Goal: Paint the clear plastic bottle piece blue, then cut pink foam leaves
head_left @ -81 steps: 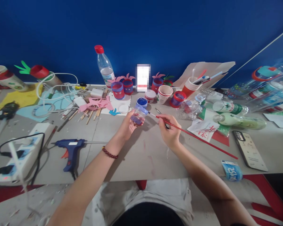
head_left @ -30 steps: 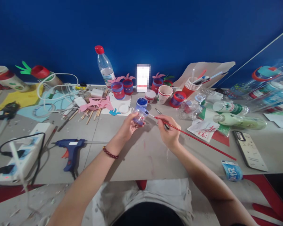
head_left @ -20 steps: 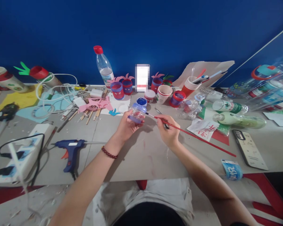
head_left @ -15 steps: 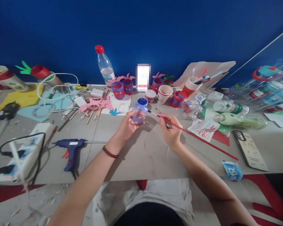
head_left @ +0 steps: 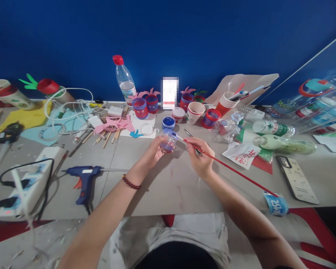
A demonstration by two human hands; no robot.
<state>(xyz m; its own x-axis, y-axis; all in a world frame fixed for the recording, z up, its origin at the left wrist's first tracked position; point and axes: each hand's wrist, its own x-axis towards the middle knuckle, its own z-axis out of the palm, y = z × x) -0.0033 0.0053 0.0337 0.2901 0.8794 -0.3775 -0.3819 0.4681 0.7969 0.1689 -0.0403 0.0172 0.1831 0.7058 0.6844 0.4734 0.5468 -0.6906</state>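
Above the middle of the table my left hand (head_left: 156, 151) grips a small clear plastic cup (head_left: 168, 141) with blue paint around its rim. The cup looks like a cut-off bottle piece and is tilted. My right hand (head_left: 200, 156) is closed around a long red paintbrush (head_left: 235, 168), whose bristles touch or nearly touch the cup's painted side. Just behind the cup stands an open jar of blue paint (head_left: 168, 122). A pink-lidded paint jar (head_left: 178, 114) and a white paper cup (head_left: 195, 113) are close by.
Painted cups with paper leaves (head_left: 140, 107) line the wall. A blue glue gun (head_left: 84, 175) and a power strip (head_left: 30, 183) lie left, near pink paper cutouts (head_left: 113, 124). Plastic bottles (head_left: 274, 128), a phone (head_left: 296, 179) and a blue packet (head_left: 276, 203) are on the right.
The cup has come slightly down and toward me, uncovering more of the blue paint jar. The brush has shifted a little, its handle end now reaching over the blue packet.
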